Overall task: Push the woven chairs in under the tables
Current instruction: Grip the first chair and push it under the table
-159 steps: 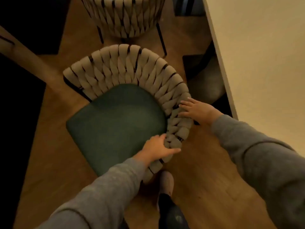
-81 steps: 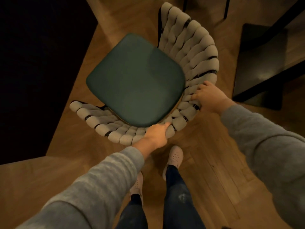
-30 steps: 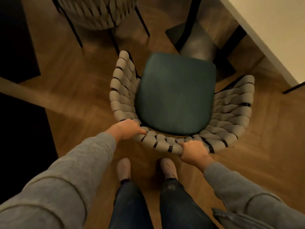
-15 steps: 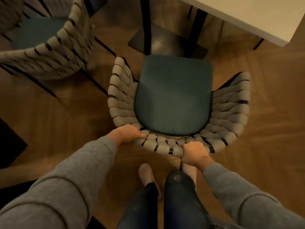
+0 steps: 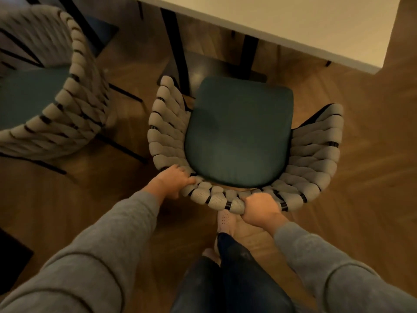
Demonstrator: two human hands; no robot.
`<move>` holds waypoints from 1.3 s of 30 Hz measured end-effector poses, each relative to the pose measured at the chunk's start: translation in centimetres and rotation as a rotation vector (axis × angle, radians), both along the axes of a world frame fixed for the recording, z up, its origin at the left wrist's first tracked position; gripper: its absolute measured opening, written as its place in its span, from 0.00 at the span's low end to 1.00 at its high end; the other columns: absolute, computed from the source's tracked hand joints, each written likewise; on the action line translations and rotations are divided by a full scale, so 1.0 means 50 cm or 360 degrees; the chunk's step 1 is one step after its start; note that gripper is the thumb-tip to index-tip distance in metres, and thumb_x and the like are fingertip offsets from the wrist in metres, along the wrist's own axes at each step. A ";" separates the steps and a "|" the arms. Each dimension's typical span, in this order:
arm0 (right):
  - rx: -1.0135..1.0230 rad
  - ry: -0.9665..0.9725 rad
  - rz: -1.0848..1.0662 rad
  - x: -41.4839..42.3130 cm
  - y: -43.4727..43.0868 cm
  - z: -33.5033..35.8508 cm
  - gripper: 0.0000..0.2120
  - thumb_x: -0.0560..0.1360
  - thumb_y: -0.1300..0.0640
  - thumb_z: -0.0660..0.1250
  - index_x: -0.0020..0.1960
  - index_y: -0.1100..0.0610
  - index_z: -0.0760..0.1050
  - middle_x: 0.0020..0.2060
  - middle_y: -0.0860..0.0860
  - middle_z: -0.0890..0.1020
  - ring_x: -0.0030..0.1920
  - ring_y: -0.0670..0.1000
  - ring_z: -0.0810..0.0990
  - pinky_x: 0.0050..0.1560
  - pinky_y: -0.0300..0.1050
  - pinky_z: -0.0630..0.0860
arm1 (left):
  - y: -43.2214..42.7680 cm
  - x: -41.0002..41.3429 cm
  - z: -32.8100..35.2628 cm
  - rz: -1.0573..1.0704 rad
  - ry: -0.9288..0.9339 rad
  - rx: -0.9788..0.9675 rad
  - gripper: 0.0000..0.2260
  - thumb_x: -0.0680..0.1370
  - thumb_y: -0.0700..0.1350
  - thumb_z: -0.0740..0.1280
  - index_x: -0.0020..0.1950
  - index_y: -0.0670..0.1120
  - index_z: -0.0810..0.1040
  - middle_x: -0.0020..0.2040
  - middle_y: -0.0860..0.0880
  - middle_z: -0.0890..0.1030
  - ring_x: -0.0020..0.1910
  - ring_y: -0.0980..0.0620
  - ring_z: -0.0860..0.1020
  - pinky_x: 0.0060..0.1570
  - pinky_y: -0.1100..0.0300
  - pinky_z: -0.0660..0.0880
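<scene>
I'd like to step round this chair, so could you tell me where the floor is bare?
Bare wood floor lies right of the held chair. Left is tight: the second chair stands close. Ahead, the table and its black legs crowd.

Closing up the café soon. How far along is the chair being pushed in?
Done: the chair faces the white table. In hand: the left hand and right hand grip its woven backrest. Left: the seat sits wholly outside the table edge; a second chair waits alongside.

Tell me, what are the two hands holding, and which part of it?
Both hold the woven chair by the rim of its curved back: the left hand at the back's left, the right hand near its middle.
</scene>
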State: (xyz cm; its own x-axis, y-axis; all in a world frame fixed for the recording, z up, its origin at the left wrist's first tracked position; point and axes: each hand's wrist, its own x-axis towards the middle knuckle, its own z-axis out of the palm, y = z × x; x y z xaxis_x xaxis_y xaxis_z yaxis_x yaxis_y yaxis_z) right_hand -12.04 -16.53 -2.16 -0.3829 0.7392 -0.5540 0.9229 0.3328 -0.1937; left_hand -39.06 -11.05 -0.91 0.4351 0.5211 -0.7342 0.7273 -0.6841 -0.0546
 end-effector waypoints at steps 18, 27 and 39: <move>0.0012 0.0165 -0.0267 -0.063 0.088 0.017 0.14 0.72 0.45 0.63 0.56 0.48 0.75 0.48 0.47 0.81 0.51 0.51 0.80 0.49 0.45 0.74 | 0.197 -0.036 0.063 -0.0362 -0.0056 -0.0117 0.19 0.80 0.44 0.62 0.70 0.53 0.68 0.60 0.49 0.78 0.58 0.49 0.77 0.58 0.53 0.74; 0.0045 0.0149 -0.0304 -0.156 0.198 0.022 0.12 0.75 0.51 0.64 0.57 0.51 0.75 0.51 0.50 0.82 0.53 0.52 0.80 0.48 0.44 0.71 | 0.323 -0.118 0.036 -0.0314 -0.0084 -0.0145 0.19 0.80 0.45 0.63 0.70 0.56 0.67 0.62 0.50 0.78 0.60 0.50 0.76 0.62 0.51 0.72; 0.0103 -0.0048 -0.0271 -0.171 0.340 0.028 0.12 0.76 0.50 0.62 0.58 0.49 0.76 0.50 0.49 0.82 0.52 0.52 0.81 0.46 0.43 0.71 | 0.460 -0.132 0.021 -0.0327 -0.0231 -0.0072 0.18 0.79 0.46 0.63 0.69 0.54 0.69 0.60 0.49 0.78 0.59 0.49 0.77 0.60 0.51 0.73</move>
